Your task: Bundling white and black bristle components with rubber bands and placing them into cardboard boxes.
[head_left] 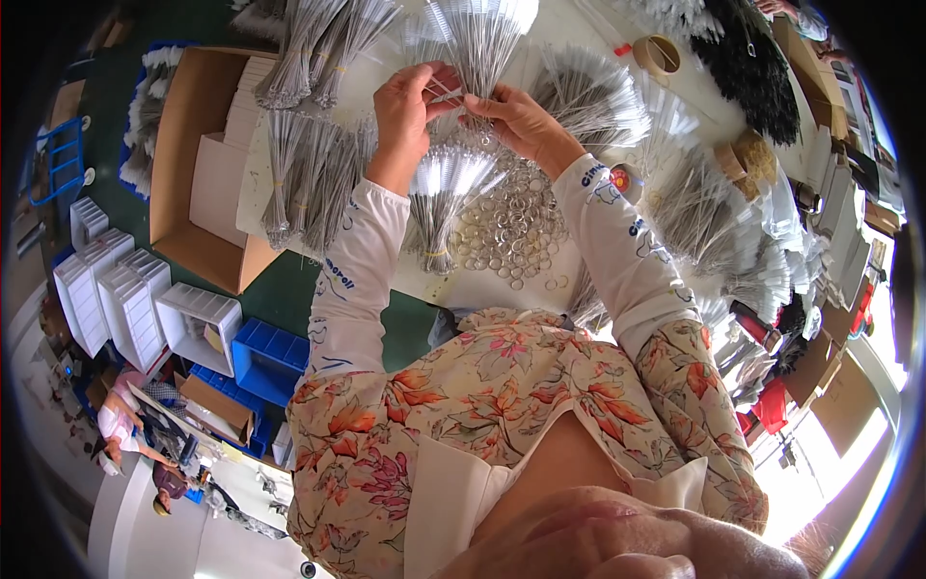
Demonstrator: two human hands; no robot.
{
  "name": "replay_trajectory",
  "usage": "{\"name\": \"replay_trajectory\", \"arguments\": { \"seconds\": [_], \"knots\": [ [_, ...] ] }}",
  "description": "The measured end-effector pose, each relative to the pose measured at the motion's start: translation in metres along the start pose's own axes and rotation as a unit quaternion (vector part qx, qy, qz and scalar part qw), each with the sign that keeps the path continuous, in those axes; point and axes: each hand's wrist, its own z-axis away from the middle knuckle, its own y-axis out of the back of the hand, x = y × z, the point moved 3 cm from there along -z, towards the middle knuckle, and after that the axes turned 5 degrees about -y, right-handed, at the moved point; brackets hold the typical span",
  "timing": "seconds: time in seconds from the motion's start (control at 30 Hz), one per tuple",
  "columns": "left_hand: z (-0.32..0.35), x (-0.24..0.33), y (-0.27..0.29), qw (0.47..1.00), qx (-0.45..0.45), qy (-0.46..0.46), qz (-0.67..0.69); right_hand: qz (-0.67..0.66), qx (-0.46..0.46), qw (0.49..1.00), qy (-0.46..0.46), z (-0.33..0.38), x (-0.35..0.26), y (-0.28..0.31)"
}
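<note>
Head view: both hands, left hand [407, 104] and right hand [518, 118], fingertips pinching wire brushes [473, 48].

2 hands [405, 101], 1 cardboard box [178, 154], 2 tape rolls [656, 53], approx 6 brush bundles [444, 203].

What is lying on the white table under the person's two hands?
Under the left hand and right hand lie a tied bundle of thin wire brushes and a pile of small metal rings. The forearms cover part of the white table.
</note>
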Motion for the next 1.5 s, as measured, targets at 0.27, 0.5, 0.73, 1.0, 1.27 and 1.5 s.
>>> {"name": "replay_trajectory", "arguments": {
  "seconds": [0.27,0.5,0.73,1.0,1.27,1.5],
  "knots": [
    [-0.023,0.016,0.054,0.958,0.043,-0.071,0.274,-0.117,-0.07,0.99,-0.02,0.009,-0.006,-0.014],
    [-0.006,0.019,-0.01,0.996,-0.035,0.051,-0.063,-0.143,-0.168,0.975,-0.035,0.012,-0.011,-0.009],
    [-0.004,0.01,-0.015,0.997,-0.062,0.044,-0.019,-0.113,-0.176,0.977,-0.034,0.018,-0.018,-0.012],
    [-0.014,0.043,0.017,0.998,0.014,0.0,0.062,-0.041,-0.131,0.99,-0.033,0.01,-0.019,-0.009],
    [0.007,0.045,0.024,0.999,0.01,-0.053,0.007,0.263,0.089,0.957,-0.078,-0.032,0.006,0.016],
    [0.031,0.011,-0.026,0.995,-0.064,0.007,-0.074,0.369,0.222,0.902,0.031,0.01,0.008,0.022]
  ]
}}
